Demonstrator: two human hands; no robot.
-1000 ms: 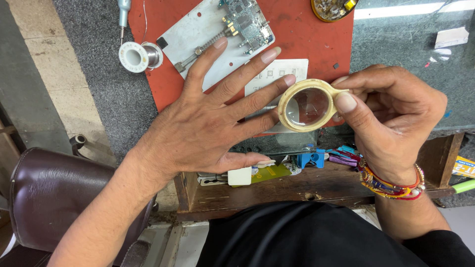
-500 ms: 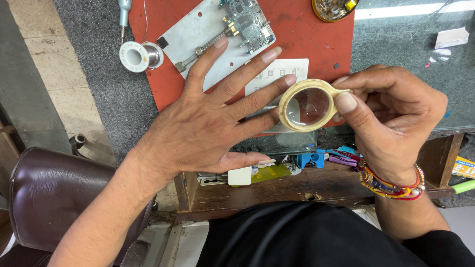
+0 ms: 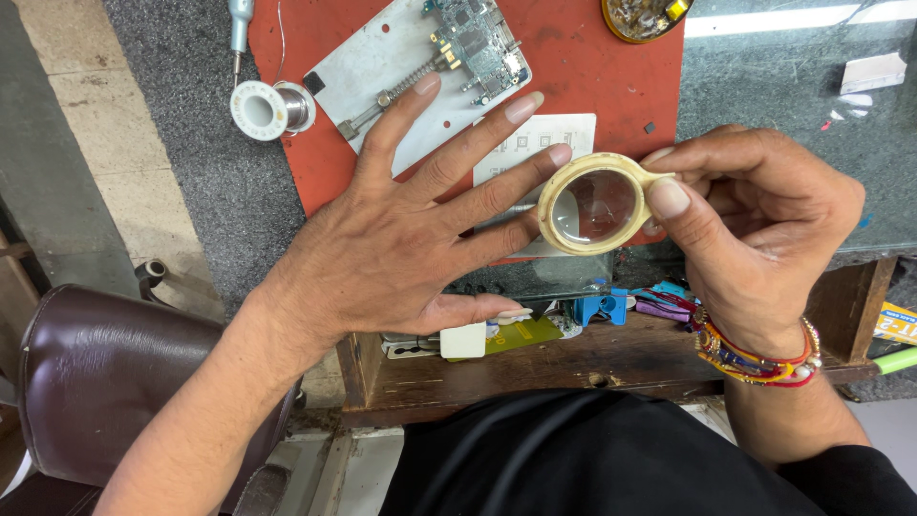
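Note:
My left hand [image 3: 401, 239] lies flat with its fingers spread over the red work mat [image 3: 592, 86], fingertips touching a metal holder plate [image 3: 382, 67] and a small white stencil card [image 3: 535, 143]. My right hand [image 3: 755, 229] pinches the handle of a small round magnifying glass [image 3: 590, 204] with a cream frame, held beside the left fingertips. A green circuit board [image 3: 478, 38] is clamped on the holder plate above my left hand.
A white solder spool [image 3: 269, 108] and a soldering iron tip [image 3: 239, 29] lie at the mat's left. A round tin [image 3: 645, 17] sits at the top. The wooden shelf [image 3: 611, 368] below holds a white block, blue clip and small parts. A brown chair [image 3: 105, 373] stands left.

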